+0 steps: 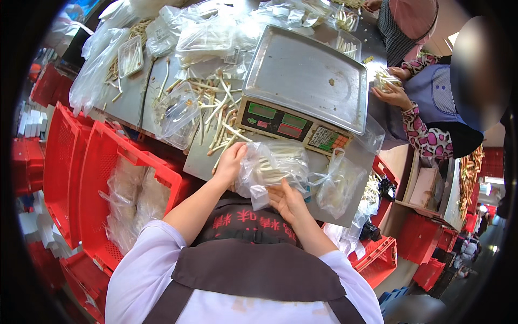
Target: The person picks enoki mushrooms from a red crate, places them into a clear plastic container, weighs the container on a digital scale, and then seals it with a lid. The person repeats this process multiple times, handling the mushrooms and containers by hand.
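Close in front of me, both hands hold a clear plastic bag (279,162) packed with long pale stalks, which look like mushroom stems. My left hand (231,163) grips its left end, the fingers partly hidden behind the plastic. At the near edge, my right hand (288,201) closes on the bag from below, thumb pointing up. Just beyond the bag stands a digital scale (307,75) with a bare metal pan. Loose stalks (221,121) lie left of the scale, beside a clear plastic tray (181,116). Right of my right hand rests a knotted plastic bag (339,186).
Filled trays and plastic bags (205,38) cover the table's far side. A red crate (102,189) holding bagged goods stands at my left, another red crate (377,262) at lower right. Across the table, a co-worker's hands (393,89) hold a bunch of pale stalks.
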`<state>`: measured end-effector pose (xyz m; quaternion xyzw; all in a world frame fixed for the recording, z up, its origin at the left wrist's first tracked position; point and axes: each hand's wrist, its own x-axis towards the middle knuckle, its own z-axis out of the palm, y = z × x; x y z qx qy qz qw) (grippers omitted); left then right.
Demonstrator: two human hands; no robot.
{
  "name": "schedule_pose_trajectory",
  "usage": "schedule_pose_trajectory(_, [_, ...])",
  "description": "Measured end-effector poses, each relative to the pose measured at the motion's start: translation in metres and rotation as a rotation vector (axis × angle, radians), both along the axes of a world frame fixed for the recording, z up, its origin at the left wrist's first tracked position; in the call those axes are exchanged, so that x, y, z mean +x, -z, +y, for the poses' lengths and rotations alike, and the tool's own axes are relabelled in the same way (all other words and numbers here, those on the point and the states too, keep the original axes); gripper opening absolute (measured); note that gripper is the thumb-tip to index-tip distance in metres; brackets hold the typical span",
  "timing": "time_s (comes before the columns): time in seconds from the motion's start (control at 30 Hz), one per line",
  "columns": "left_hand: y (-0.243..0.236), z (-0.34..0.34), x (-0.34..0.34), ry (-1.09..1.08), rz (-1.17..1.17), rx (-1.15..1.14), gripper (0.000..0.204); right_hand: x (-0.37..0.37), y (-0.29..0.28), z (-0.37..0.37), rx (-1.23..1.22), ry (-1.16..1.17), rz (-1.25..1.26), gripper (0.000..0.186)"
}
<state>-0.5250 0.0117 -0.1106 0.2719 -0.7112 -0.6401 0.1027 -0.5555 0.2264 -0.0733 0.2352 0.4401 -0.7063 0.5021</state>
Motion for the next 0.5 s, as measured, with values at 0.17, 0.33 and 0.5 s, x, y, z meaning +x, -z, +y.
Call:
schedule_pose_trajectory(0.17, [-0.058,-0.044,0.027,0.009,-0.089,-0.386,0.03,0.022,-0.07,0.042,0.103,-0.181,0.591,0.045])
schedule_pose_trajectory(0.33, [-0.157,0.003,0.048,0.571,-0.081,-0.716,0.024,-0.001,-0.071,0.039,0.898,-0.399,1.453,0.042])
schedule_pose_trajectory(0.5, [-0.159,0.007,0.03,0.858,-0.31,-0.827,0.024,-0.037,-0.048,0.053,1.033,-0.501,1.485,0.014])
